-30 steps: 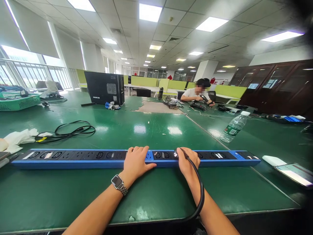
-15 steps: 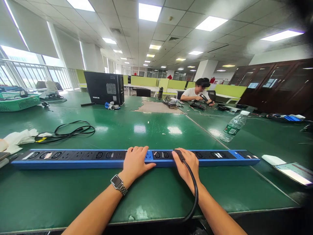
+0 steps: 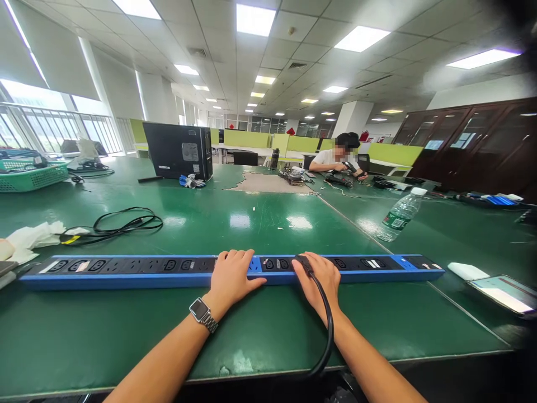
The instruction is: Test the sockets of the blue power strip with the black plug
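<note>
**Both hands on the long blue power strip**

A long blue power strip (image 3: pixel 126 271) with a black socket face lies across the lower middle of the frame, running almost from the left edge to the right on the green table (image 3: pixel 260 218). The right hand (image 3: pixel 319 280) rests on the strip just right of centre, fingers closed around a black plug (image 3: pixel 302 262) that sits on the socket row; its black cable (image 3: pixel 328 330) runs back over the wrist and drops off the near table edge at the bottom of the frame. The left hand (image 3: pixel 232 277) lies flat on the strip just left of centre, palm down, fingers together and holding nothing; a wristwatch (image 3: pixel 200 311) is on that wrist. The two hands are near each other but apart.

Above the strip on the left lies a coiled black cord (image 3: pixel 126 221), with crumpled white paper (image 3: pixel 36 235) beside it at the left edge. At the right of the frame a plastic water bottle (image 3: pixel 400 215) lies tilted, and lower right are a white block (image 3: pixel 465 271) and a phone (image 3: pixel 503 292). In the upper left stand a black computer case (image 3: pixel 178 152) and a green basket (image 3: pixel 31 176). Another person (image 3: pixel 339 159) sits at the far side, upper right of centre.
</note>
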### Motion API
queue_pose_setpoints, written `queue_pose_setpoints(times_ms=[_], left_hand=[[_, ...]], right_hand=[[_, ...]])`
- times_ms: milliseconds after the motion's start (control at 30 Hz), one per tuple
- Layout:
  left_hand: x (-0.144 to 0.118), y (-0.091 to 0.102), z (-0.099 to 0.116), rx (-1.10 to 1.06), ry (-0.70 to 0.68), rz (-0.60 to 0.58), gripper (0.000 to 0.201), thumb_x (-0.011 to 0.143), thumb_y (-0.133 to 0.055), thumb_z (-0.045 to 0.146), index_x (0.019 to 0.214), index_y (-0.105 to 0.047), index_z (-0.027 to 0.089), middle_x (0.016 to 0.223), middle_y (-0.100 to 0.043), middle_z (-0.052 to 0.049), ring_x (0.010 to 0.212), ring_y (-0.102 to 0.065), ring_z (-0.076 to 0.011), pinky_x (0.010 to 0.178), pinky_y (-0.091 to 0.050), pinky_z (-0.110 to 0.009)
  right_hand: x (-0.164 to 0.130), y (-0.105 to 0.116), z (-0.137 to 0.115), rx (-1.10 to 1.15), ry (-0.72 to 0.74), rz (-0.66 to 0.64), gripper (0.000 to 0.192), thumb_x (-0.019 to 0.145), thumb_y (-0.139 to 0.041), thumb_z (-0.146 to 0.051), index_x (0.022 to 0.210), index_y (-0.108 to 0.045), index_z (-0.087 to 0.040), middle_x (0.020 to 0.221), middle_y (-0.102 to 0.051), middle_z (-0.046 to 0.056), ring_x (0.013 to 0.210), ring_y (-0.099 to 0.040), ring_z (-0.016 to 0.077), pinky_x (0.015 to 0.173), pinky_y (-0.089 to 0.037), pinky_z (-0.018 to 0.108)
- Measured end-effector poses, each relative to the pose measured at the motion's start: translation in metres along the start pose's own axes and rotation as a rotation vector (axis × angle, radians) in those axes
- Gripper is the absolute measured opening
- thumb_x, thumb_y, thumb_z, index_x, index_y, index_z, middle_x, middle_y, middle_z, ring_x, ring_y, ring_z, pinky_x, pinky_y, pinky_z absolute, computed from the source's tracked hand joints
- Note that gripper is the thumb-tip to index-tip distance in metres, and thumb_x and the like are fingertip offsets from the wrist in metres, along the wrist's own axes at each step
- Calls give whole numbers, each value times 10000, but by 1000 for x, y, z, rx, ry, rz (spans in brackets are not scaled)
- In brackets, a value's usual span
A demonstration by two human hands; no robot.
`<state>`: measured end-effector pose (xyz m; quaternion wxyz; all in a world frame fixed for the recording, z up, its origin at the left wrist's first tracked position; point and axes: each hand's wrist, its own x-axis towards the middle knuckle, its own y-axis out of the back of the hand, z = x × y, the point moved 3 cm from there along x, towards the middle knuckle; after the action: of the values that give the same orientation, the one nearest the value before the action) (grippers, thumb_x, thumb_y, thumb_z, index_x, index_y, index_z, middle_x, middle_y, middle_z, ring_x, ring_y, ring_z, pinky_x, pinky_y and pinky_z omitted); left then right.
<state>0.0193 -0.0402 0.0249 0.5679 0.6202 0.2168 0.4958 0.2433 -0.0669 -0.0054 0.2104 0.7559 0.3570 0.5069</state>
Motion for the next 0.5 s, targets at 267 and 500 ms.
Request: queue_pose_setpoints(times_ms=[267, 500], left_hand=[[0, 0, 1, 3, -11, -2, 612, 775, -669, 583, 1257, -521, 236, 1195, -667, -93, 1103, -575, -295, 971, -367, -454], [0, 0, 1, 4, -23, 28, 592, 769, -676, 577, 1233, -535, 237, 1154, -678, -97, 1076, -584, -307, 946, -377, -462]], right_hand=[[-1, -3, 6, 63, 13, 2, 430, 890, -466, -584, 1004, -689, -234, 1154, -676, 66, 1127, -522, 280, 1004, -275, 462], [4, -1, 5, 214, -54, 74, 459, 905, -419, -587, 952, -696, -224, 1086, -703, 75, 1061, -565, 268, 1002, -278, 452]])
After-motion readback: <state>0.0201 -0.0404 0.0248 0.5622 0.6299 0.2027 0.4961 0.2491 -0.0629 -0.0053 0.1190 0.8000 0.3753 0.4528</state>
